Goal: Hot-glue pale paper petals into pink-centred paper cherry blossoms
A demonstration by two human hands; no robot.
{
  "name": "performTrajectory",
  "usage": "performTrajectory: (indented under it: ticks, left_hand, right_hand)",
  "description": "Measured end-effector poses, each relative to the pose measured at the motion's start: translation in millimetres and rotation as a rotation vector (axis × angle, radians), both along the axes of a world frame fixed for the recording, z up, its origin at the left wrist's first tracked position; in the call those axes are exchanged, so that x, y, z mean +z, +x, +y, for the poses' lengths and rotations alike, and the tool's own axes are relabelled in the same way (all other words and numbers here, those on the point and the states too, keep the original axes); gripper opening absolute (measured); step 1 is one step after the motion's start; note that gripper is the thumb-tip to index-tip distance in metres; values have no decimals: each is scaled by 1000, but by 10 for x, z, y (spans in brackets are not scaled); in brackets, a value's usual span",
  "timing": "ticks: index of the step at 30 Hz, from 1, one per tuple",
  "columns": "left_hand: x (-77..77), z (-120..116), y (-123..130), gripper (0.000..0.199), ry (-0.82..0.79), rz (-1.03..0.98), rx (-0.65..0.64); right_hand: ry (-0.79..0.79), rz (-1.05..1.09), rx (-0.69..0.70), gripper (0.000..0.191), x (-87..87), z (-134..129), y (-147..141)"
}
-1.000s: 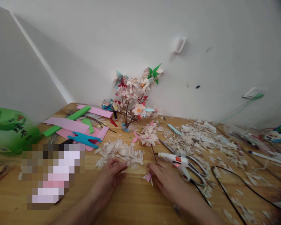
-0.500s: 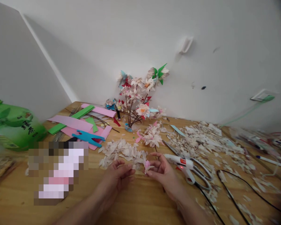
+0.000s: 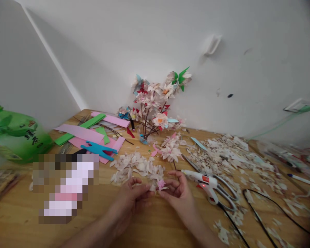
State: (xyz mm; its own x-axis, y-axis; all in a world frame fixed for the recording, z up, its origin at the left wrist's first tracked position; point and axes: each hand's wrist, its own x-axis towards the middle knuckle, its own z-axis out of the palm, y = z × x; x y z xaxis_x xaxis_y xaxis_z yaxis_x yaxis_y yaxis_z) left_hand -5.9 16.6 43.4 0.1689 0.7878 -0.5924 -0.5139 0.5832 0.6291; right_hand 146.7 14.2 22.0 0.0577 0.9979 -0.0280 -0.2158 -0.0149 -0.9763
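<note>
A small pink flower (image 3: 161, 184), its centre ruffled and fringed by a few pale petals, sits between the two hands just above the desk (image 3: 142, 229). The right hand (image 3: 176, 187) pinches it between thumb and fingers, the other fingers loosely curved; the left hand (image 3: 141, 193) reaches in from the opposite side, thumb and forefinger pressed together at a whitish petal (image 3: 153, 187). Just beyond lies a loose heap of thin, papery petals (image 3: 136, 166), near a layered blossom (image 3: 171, 151). Rightward, a smooth white plastic glue gun (image 3: 209, 184) lies over metal scissors (image 3: 228, 194), with crinkled, brownish-white scraps (image 3: 222, 155) behind
</note>
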Motion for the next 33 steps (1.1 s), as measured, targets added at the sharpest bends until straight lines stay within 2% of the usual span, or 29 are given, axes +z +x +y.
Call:
performTrajectory:
  ticks: [6, 22, 28, 33]
  left_hand:
    - [11, -4, 5, 25, -38, 13, -29]
    - [-8, -7, 15, 27, -27, 30, -25]
    - [-41, -7, 19, 32, -27, 32, -25]
    - [-36, -12, 25, 28, -20, 27, -40]
  right_hand:
    - [63, -75, -71, 51, -8, -37, -46]
    - [114, -169, -96, 48, -14, -48, -91]
    - [158, -270, -135, 45, -52, -69, -77]
    - [189, -332, -134, 41, -54, -92, -82]
